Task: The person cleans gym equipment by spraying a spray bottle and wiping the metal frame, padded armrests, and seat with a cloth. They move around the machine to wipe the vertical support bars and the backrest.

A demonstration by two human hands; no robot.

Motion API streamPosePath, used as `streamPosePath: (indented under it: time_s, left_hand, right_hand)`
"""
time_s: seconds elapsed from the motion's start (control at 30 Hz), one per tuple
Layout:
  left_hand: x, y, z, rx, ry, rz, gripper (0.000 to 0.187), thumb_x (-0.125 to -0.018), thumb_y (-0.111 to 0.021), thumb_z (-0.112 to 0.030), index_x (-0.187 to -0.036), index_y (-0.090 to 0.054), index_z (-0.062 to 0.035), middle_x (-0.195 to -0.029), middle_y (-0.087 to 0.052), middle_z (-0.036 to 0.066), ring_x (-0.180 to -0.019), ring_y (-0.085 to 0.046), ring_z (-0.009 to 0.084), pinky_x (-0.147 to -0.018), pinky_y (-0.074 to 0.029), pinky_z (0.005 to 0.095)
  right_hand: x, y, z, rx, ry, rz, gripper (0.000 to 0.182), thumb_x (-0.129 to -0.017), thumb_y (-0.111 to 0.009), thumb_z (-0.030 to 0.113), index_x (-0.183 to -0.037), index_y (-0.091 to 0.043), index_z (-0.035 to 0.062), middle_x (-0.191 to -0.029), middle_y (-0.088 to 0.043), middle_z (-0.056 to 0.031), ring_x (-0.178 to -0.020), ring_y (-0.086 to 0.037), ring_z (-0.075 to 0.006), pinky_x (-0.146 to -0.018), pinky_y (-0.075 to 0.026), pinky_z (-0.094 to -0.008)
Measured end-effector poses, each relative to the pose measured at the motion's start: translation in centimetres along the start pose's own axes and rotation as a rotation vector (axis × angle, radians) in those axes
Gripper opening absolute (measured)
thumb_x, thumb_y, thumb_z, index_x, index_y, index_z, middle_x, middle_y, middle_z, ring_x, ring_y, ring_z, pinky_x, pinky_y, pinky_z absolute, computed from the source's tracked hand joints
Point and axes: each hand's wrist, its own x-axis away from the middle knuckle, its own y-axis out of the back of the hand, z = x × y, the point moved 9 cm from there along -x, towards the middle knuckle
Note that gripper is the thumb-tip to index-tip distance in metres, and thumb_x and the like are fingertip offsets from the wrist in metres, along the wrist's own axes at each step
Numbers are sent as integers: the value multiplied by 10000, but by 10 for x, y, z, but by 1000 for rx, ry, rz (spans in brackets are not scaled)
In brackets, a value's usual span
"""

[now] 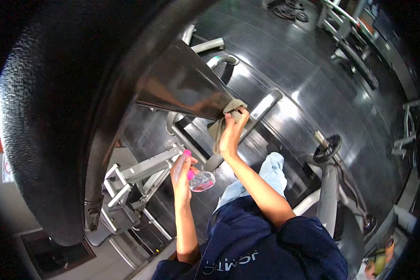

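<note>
My left hand (182,173) is wrapped round a clear spray bottle (203,182) with a pink nozzle and some pink at its base. Ahead of it, my right hand (233,133) grips a greyish-beige cloth (216,133). The cloth is pressed against the lower end of a shiny dark panel (182,88) on a gym machine. Part of the cloth hangs down below my fingers. A large black padded cushion (46,140) of the machine fills the left side, close to the camera.
Grey metal frame tubes (266,105) stand near the cloth. Another machine frame (147,170) is at lower left. To my right is a post with a black round plate (329,148). More gym equipment (354,58) stands farther off on the dark floor (289,56).
</note>
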Motion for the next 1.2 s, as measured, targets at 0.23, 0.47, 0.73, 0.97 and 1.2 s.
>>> streamPosePath:
  time_s: [0.23, 0.47, 0.73, 0.97, 1.2]
  left_hand:
    - [-2, 2, 17, -39, 33, 164, 292, -983, -594, -277, -1024, -632, 9, -881, -625, 69, -640, -553, 103, -636, -452, 267]
    - [-10, -6, 35, -35, 67, 209, 306, -986, -583, -298, -990, -633, 5, -865, -627, 82, -630, -553, 126, -643, -468, 288]
    - [-23, -9, 31, -62, 15, 174, 321, -982, -586, -325, -937, -628, -10, -841, -626, 76, -653, -572, 131, -654, -465, 280]
    - [-23, -23, 40, -72, 50, 238, 324, -986, -588, -321, -1000, -625, 1, -882, -644, 83, -648, -580, 116, -649, -470, 271]
    - [-25, -32, 41, -88, 66, 252, 331, -984, -584, -336, -1007, -629, -9, -893, -643, 70, -664, -578, 115, -659, -469, 271]
  right_hand:
    - [24, 15, -232, 79, -410, -120, 372, -954, -507, 171, -1259, -429, -26, -1232, -502, -222, -1153, -508, -361, -999, -381, -435]
    - [31, -1, -125, -420, -587, -147, 421, -982, -495, 317, -1278, -433, 24, -1228, -524, -151, -1127, -510, -259, -1010, -379, -376]
    - [30, 1, -29, 27, 23, -115, 410, -1015, -500, 227, -1304, -374, -36, -1228, -399, -253, -1186, -452, -398, -1040, -337, -438]
    - [-13, 48, -276, 291, -464, -134, 491, -939, -592, 328, -1270, -512, -25, -1192, -549, -307, -1125, -535, -456, -951, -426, -490]
    - [-38, 37, -126, 30, -236, -6, 378, -974, -454, 221, -1281, -574, 36, -1180, -511, -184, -1173, -493, -314, -1039, -354, -376]
